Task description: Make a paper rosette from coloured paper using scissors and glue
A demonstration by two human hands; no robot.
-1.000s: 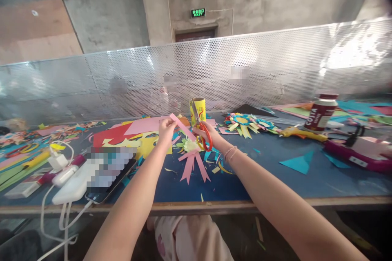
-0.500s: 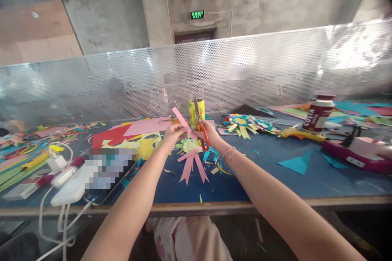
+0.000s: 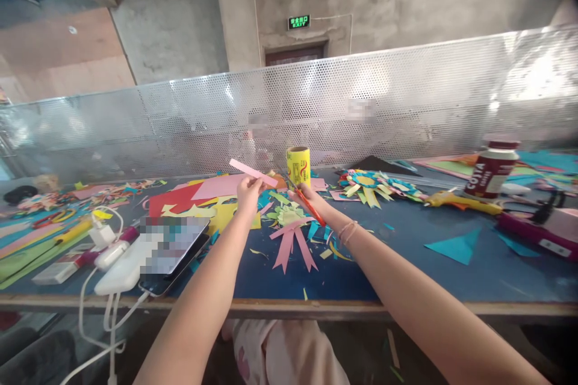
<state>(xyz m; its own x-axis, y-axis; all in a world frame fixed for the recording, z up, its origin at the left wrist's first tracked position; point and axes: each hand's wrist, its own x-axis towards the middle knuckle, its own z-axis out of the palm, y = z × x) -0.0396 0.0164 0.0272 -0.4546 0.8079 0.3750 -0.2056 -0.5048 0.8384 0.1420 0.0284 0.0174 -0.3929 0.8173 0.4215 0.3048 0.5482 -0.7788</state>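
Pink strip (image 3: 253, 173): held above the table (image 3: 343, 280), in the left hand (image 3: 249, 194), fingertips pinched on it near its right end; long end points up-left. Scissors (image 3: 315, 210): just right of strip, right hand (image 3: 327, 209) curled around the handles; blade gap cannot be told. Rosette (image 3: 289, 215): below and between the 2 hands, pink tails toward the table's near edge. Tube (image 3: 298, 163): upright beyond, toward the far edge.
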